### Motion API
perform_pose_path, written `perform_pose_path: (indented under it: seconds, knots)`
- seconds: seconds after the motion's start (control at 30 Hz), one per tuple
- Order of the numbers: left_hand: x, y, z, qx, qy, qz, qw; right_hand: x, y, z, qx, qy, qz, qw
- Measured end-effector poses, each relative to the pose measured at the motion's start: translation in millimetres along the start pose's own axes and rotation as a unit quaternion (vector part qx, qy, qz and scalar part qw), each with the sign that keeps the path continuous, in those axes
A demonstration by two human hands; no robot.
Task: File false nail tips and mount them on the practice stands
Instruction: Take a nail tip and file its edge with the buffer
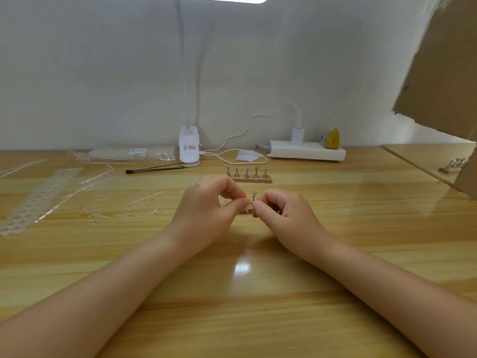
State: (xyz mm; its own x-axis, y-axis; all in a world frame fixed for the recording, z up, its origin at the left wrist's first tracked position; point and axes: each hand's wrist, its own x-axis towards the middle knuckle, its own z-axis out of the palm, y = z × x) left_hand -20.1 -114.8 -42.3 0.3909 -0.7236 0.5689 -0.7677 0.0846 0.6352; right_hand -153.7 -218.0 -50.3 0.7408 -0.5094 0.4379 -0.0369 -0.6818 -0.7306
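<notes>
My left hand (209, 205) and my right hand (281, 213) meet at the table's middle, fingertips pinching together at a small clear nail tip (250, 202). Just behind the fingertips a metal stand holder (254, 195) rises from a wooden base that the hands mostly hide. Farther back a wooden stand base (251, 180) carries several upright metal holders. Clear plastic nail-tip sprues (147, 200) lie scattered to the left of my left hand.
A perforated white strip (38, 195) lies at the far left. At the back stand a clip lamp (189, 148), a bag of nail tips (131, 153), black tweezers (154, 169), a white power strip (307, 151) and a cardboard sheet (444, 73) at the right.
</notes>
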Motion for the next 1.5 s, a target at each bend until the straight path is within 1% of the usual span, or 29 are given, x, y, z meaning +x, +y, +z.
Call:
perform_pose_path:
  seconds: [0.07,0.23,0.33,0.47,0.63,0.7,0.83,1.0,1.33,1.37,1.4,1.43,1.5]
  knots:
    - [0.1,0.6,2.5,-0.013,-0.001,-0.022,1.000,0.6,-0.1,-0.3,-0.005,0.005,-0.007,1.000]
    - [-1.2,3.5,6.2,-0.024,0.007,-0.046,0.999,2.1,-1.0,-0.5,0.008,0.005,0.001,1.000]
    - [-2.9,6.0,6.4,0.009,0.015,-0.040,0.999,1.8,0.0,-0.1,0.013,0.001,0.006,1.000]
    - [-4.5,11.6,7.3,0.080,0.025,-0.008,0.996,1.0,0.4,-0.5,0.017,-0.003,0.009,1.000]
    - [-2.3,12.2,5.7,0.103,0.002,-0.004,0.995,1.2,1.8,-0.3,0.008,-0.004,0.006,1.000]
    - [-2.3,13.0,5.9,0.092,0.000,-0.022,0.996,1.2,2.2,-0.2,0.009,-0.003,0.004,1.000]
    - [-3.5,12.4,8.7,0.050,-0.002,-0.086,0.995,1.9,3.4,1.0,0.002,0.003,-0.001,1.000]
    - [-4.8,13.3,10.3,0.046,-0.006,-0.136,0.990,2.8,4.7,2.3,-0.003,0.006,-0.008,1.000]
    - [0.8,15.0,7.5,0.015,-0.019,-0.190,0.981,1.9,8.3,4.6,-0.056,0.017,-0.059,0.997]
    - [0.8,15.1,6.6,0.025,-0.018,-0.177,0.984,1.6,8.1,5.0,-0.062,0.019,-0.064,0.996]
    - [0.2,14.7,5.3,0.048,-0.013,-0.142,0.989,1.3,8.2,5.0,-0.066,0.022,-0.065,0.995]
    - [-0.4,13.8,4.3,0.084,-0.001,-0.081,0.993,1.2,8.5,4.7,-0.068,0.025,-0.063,0.995]
    - [-1.3,12.0,2.1,0.154,0.025,0.053,0.986,0.9,8.7,3.5,-0.071,0.032,-0.058,0.995]
